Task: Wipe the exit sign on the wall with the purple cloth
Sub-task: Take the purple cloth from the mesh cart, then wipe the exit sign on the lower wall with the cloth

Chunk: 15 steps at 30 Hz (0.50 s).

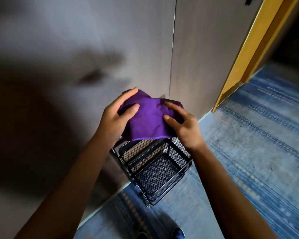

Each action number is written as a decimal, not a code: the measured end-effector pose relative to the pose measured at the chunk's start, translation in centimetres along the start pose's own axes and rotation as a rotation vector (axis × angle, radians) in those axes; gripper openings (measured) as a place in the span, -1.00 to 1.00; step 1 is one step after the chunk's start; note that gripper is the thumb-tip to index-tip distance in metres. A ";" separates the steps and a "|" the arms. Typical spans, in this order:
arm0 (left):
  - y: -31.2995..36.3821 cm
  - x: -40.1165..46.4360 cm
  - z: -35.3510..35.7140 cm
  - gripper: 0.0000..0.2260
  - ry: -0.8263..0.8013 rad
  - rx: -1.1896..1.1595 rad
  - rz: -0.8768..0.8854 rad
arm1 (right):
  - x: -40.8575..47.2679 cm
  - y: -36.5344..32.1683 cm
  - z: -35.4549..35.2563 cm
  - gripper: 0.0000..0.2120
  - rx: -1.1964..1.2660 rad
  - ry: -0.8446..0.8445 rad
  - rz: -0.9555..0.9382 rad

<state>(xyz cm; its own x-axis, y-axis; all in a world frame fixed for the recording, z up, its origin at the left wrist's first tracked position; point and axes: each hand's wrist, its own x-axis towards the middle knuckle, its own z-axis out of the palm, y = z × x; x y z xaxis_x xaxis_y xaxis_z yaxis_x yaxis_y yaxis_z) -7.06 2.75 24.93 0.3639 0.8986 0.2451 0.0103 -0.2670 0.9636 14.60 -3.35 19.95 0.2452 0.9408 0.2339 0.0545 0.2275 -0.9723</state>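
A purple cloth (pixel 146 119) is bunched between both hands in front of a grey panelled wall (pixel 93 49). My left hand (pixel 116 116) grips its left side, thumb on top and fingers wrapped over the far edge. My right hand (pixel 183 123) holds the right side, fingertips pressing into the fabric. The cloth's lower hem hangs loose above a basket. No exit sign shows in this view.
A black wire-mesh basket (pixel 155 171) stands on the floor against the wall, right below the cloth. Blue patterned carpet (pixel 248 152) covers the floor to the right. A yellow door frame (pixel 248 52) rises at the upper right. Dark shoe tips (pixel 178 233) show at the bottom.
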 end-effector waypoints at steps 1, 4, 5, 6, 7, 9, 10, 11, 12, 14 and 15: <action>0.4 -0.2 -0.4 -0.58 0.019 0.022 0.023 | 0.1 -0.3 0.4 -0.69 -0.015 -0.001 -0.017; 0.8 -1.3 -2.0 -0.49 0.104 0.043 0.039 | 0.5 -1.1 1.4 -0.78 0.013 -0.012 -0.014; 0.7 -1.8 -2.4 -0.49 0.132 0.018 0.023 | 0.6 -1.4 1.8 -0.77 0.026 -0.026 -0.019; 0.6 -2.5 -2.7 -0.49 0.160 -0.016 -0.001 | 0.7 -1.8 2.0 -0.76 0.040 -0.052 -0.027; 0.5 -3.2 -3.1 -0.52 0.187 -0.047 -0.019 | 0.6 -2.3 2.3 -0.76 0.053 -0.091 -0.038; 0.7 -4.8 -3.7 -0.56 0.254 -0.080 -0.038 | 0.6 -3.1 3.1 -0.75 0.077 -0.180 -0.059; 0.9 -5.8 -4.0 -0.57 0.303 -0.076 -0.042 | 0.6 -3.5 3.6 -0.74 0.094 -0.227 -0.063; 1.1 -6.8 -4.3 -0.58 0.355 -0.067 -0.044 | 0.7 -3.7 4.1 -0.72 0.113 -0.274 -0.063; 1.5 -7.9 -4.5 -0.59 0.407 -0.057 -0.048 | 0.8 -3.7 4.7 -0.70 0.128 -0.326 -0.052; 2.5 -10.2 -4.7 -0.61 0.480 -0.015 -0.072 | 0.8 -3.4 5.9 -0.64 0.117 -0.412 -0.021; 3.0 -11.5 -4.6 -0.63 0.517 0.025 -0.077 | 0.5 -3.3 6.5 -0.60 0.100 -0.459 -0.011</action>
<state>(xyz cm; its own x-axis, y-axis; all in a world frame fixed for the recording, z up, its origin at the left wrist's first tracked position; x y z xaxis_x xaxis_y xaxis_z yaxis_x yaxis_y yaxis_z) -15.52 -6.82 25.48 -0.1466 0.9688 0.2000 0.0434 -0.1957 0.9797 8.24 -2.00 23.26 -0.2100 0.9469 0.2435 -0.0448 0.2395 -0.9699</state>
